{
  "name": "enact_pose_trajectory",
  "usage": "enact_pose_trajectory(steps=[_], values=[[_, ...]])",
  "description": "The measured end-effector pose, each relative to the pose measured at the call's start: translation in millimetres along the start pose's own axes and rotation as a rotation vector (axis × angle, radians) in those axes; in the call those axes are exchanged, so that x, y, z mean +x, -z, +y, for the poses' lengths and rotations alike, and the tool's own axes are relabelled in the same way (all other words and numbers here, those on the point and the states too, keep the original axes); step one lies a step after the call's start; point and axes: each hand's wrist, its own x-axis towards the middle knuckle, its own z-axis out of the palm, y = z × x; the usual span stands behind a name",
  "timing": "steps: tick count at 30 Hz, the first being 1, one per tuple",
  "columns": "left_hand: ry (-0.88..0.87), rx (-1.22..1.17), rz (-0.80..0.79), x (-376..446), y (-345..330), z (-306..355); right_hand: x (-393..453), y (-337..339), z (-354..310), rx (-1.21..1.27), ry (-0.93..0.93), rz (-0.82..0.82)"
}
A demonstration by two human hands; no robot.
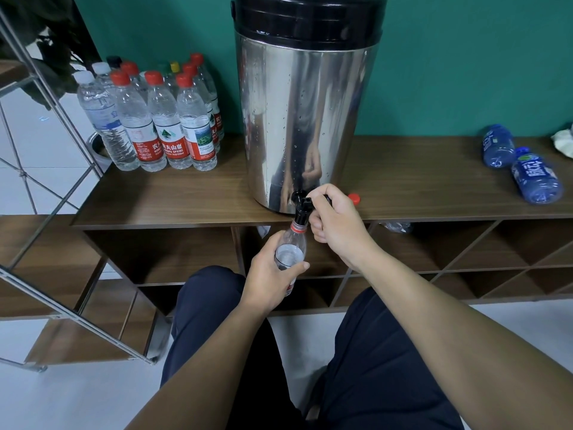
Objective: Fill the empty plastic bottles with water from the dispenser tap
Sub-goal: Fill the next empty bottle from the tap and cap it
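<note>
Behind right hand (336, 225), tap lever (327, 198) half-hidden

"农夫山泉" on red-labelled bottles (169, 131)

The steel dispenser (305, 119) takes up the middle of the wooden shelf top (173, 197). To its left a tight cluster of capped bottles (155, 119) blocks the back corner, though bare wood lies open in front of them. On the right, past a red cap (354, 198), a broad stretch is open as far as two blue bottles (521, 166) (both lying down).
</note>
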Motion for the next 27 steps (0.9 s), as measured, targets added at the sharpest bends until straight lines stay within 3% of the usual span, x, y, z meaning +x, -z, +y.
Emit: enact_pose_trajectory(steps=[27], values=[[-0.017, 0.035, -0.007, 1.3, 0.0, -1.5, 1.1, 1.1, 1.8, 0.002, 0.000, -0.005]])
